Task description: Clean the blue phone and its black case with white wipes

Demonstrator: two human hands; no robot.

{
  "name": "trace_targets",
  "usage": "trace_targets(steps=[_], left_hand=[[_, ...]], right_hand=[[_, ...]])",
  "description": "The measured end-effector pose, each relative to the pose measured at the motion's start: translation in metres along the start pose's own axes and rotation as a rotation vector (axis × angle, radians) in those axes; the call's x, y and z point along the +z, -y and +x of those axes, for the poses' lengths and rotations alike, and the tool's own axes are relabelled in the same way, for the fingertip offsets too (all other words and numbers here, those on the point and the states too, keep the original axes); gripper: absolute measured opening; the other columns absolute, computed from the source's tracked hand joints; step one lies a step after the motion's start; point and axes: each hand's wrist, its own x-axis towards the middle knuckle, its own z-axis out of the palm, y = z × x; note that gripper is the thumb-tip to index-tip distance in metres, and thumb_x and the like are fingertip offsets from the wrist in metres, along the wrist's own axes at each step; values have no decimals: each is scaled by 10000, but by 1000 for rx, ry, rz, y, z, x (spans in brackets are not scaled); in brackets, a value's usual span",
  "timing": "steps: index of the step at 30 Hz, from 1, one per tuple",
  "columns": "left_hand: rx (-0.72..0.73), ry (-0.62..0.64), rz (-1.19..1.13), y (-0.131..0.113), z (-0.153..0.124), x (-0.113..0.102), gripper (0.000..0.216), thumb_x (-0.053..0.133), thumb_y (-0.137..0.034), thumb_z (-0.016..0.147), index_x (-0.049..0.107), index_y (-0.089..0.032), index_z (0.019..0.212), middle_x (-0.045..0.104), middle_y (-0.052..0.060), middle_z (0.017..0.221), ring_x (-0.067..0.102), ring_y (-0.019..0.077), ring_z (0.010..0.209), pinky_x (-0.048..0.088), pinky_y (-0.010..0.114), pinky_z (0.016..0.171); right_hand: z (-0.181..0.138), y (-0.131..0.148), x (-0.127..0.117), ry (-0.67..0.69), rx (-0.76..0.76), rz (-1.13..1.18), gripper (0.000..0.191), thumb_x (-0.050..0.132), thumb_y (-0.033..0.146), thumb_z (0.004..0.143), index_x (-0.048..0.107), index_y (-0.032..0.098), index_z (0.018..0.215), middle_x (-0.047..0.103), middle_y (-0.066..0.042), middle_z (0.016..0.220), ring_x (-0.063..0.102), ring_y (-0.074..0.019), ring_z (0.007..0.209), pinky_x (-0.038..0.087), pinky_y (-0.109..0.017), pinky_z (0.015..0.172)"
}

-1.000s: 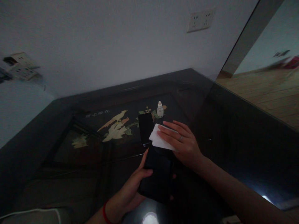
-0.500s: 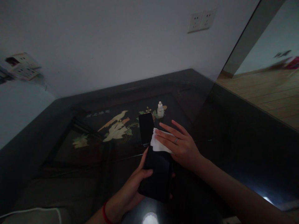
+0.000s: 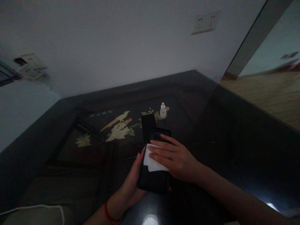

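My left hand (image 3: pixel 132 184) is wrapped round the left side and underside of a black phone case (image 3: pixel 153 181), which is tilted above the table. A dark round camera area (image 3: pixel 156 135) shows near the far end of the case. Under the fingers of my right hand (image 3: pixel 177 156), a folded white wipe (image 3: pixel 154 164) is pressed flat on the middle of the case. A ring is on one of those fingers. Just beyond lies a black phone (image 3: pixel 148 122), partly covered by the case. A small white dropper bottle (image 3: pixel 163 111) stands upright to the phone's right.
The dark glossy table (image 3: pixel 199 125) bears an inlaid bird and flower picture (image 3: pixel 118 131). A pale wall with sockets (image 3: pixel 206 22) rises behind it. A white cable (image 3: pixel 35 207) runs at the lower left. Wooden floor (image 3: pixel 264 97) lies beyond the right edge.
My right hand has slid the wipe from the far end of the case toward its middle, uncovering the round camera area. My left hand still holds the case, whose far end now overlaps the phone in view.
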Motion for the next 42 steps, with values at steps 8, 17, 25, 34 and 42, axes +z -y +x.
trace_targets(steps=[8, 17, 25, 34, 42], left_hand=[[25, 55, -45, -4, 2, -6, 646, 492, -590, 851, 365, -297, 1413, 701, 67, 950, 669, 244, 873, 478, 420, 850], [-1, 124, 7, 1, -2, -4, 696, 523, -621, 814, 347, -328, 1420, 651, 112, 1158, 612, 317, 1046, 470, 517, 857], [20, -42, 5, 1, 1, -2, 661, 652, -632, 708, 567, -237, 1231, 687, 33, 774, 658, 234, 812, 475, 390, 832], [64, -138, -119, -4, 3, 4, 505, 391, -488, 938, 415, -271, 1394, 667, -4, 724, 659, 167, 713, 467, 277, 737], [151, -152, -165, -11, 4, 4, 524, 360, -513, 934, 443, -241, 1375, 703, 70, 1066, 651, 220, 1010, 443, 369, 951]], right_hand=[[0, 4, -8, -76, 56, 182, 352, 465, 128, 879, 581, 135, 1212, 678, -76, 1172, 568, -166, 1183, 444, -395, 1041], [0, -4, 1, -113, 164, -33, 313, 442, 126, 914, 615, 135, 1175, 646, -99, 1228, 587, -205, 1165, 451, -418, 1030], [-1, 4, 5, -9, -36, 64, 276, 454, 197, 943, 625, 132, 1150, 658, -69, 1214, 550, -179, 1205, 403, -400, 1077], [-2, 25, 16, 12, -22, 22, 296, 430, 171, 967, 584, 130, 1216, 656, -42, 1219, 550, -176, 1187, 341, -408, 1110], [3, 27, 7, 63, -126, 59, 295, 392, 181, 986, 592, 128, 1195, 667, -32, 1202, 565, -160, 1170, 327, -397, 1120]])
